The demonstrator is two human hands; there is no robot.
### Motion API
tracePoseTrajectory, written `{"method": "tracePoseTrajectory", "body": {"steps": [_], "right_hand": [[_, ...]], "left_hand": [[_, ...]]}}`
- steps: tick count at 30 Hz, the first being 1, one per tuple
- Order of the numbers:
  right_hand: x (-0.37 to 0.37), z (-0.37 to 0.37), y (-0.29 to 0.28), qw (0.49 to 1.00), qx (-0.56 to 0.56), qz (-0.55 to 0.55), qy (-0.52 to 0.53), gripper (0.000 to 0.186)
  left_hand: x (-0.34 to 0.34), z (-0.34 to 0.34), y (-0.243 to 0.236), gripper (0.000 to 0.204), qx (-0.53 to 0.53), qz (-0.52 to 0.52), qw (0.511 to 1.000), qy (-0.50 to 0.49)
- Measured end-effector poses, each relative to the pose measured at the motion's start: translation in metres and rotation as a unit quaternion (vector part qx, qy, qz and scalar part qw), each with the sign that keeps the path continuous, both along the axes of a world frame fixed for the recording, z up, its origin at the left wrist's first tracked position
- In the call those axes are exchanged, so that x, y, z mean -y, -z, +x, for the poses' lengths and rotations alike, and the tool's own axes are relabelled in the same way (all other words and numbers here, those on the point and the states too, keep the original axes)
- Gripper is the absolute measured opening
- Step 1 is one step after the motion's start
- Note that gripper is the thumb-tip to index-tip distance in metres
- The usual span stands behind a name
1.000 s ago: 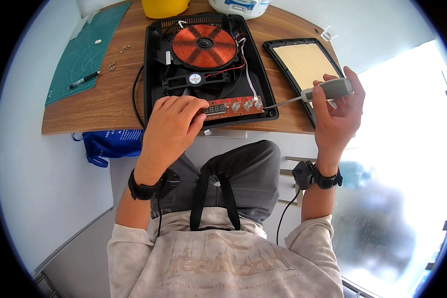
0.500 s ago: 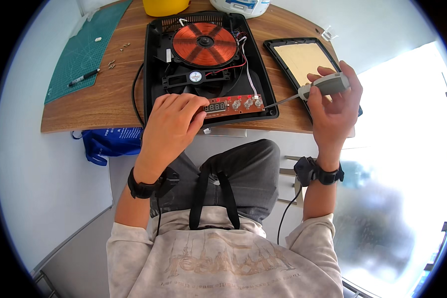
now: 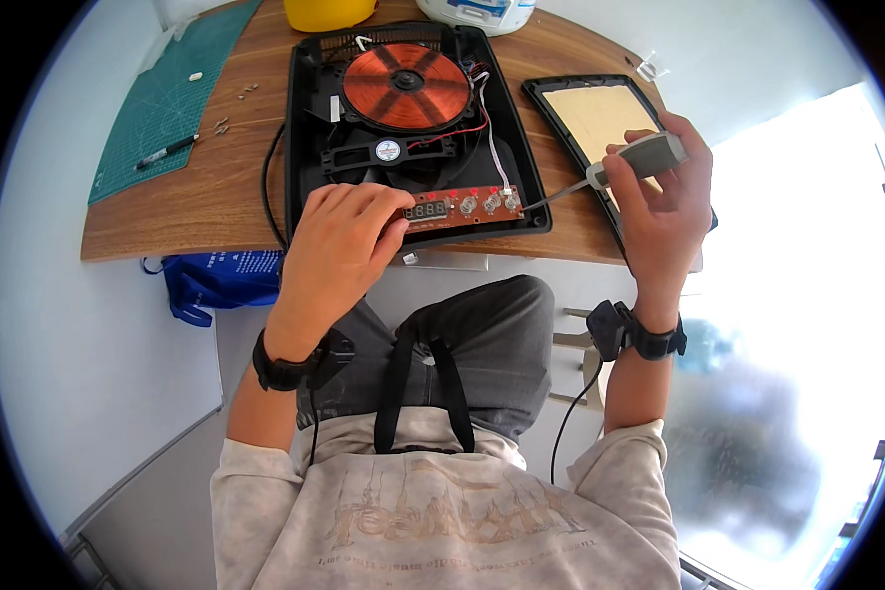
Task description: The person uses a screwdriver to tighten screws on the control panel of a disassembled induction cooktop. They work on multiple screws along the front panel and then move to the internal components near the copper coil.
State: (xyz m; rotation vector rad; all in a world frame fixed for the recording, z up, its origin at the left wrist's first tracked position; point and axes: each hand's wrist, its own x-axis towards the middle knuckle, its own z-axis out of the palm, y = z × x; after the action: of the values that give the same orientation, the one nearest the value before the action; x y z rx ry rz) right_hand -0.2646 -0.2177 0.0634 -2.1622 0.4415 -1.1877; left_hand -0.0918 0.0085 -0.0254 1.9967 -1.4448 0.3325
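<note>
My left hand (image 3: 342, 241) grips the left end of a brown circuit board (image 3: 487, 205) with a four-digit display, at the near edge of an open black appliance housing (image 3: 514, 167). Inside that housing sit a round copper coil (image 3: 381, 88) and a black fan part (image 3: 349, 160). My right hand (image 3: 659, 211) holds a screwdriver (image 3: 649, 155) by its grey handle, its shaft slanting left to the board's right end, near the housing's corner. A white wire bundle runs down to the board. My left fingers hide the board's left part.
A cream-backed panel in a black frame (image 3: 585, 118) lies at the right. At the left are a green mat (image 3: 157, 118), a marker (image 3: 165, 152) and several small screws (image 3: 222, 126). A yellow container (image 3: 326, 14) and a white appliance (image 3: 475, 14) stand behind. A blue bag (image 3: 226, 285) hangs under the wooden table.
My right hand and the screwdriver handle have moved up a little, and the handle has shifted slightly left and turned. My left hand stays on the board, almost unmoved.
</note>
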Motion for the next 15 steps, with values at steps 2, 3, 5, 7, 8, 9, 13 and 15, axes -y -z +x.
{"method": "tracePoseTrajectory", "body": {"steps": [2,3,5,7,8,9,13,15], "right_hand": [[0.0003,-0.0021,0.0016,1.000,-0.001,0.001,-0.017,0.049],[-0.0016,-0.0018,0.0011,0.999,0.000,0.003,-0.034,0.048],[-0.0056,-0.0018,-0.0016,0.998,0.001,0.006,-0.065,0.048],[-0.0046,-0.0021,-0.0005,0.997,0.008,0.004,-0.072,0.047],[-0.0038,-0.0022,0.0004,0.997,0.012,0.003,-0.076,0.047],[-0.0028,-0.0033,0.0014,0.996,0.021,0.006,-0.082,0.047],[-0.0024,-0.0066,0.0057,0.995,0.035,0.013,-0.088,0.045],[-0.0030,-0.0070,0.0057,0.996,0.028,0.017,-0.084,0.045]], "left_hand": [[-0.0006,-0.0003,0.0001,0.019,0.002,-0.004,1.000,0.001],[-0.0012,-0.0006,0.0003,0.019,0.001,0.000,1.000,-0.002],[-0.0005,-0.0008,0.0002,0.019,-0.001,0.007,1.000,-0.003],[-0.0008,-0.0011,-0.0008,0.019,-0.008,0.010,1.000,-0.003],[-0.0011,-0.0011,-0.0014,0.019,-0.012,0.011,1.000,-0.003],[-0.0009,-0.0010,-0.0017,0.019,-0.012,0.008,1.000,-0.001],[-0.0002,-0.0009,0.0005,0.020,-0.011,-0.002,1.000,0.001],[-0.0003,-0.0011,0.0007,0.020,-0.020,-0.002,1.000,0.002]]}}
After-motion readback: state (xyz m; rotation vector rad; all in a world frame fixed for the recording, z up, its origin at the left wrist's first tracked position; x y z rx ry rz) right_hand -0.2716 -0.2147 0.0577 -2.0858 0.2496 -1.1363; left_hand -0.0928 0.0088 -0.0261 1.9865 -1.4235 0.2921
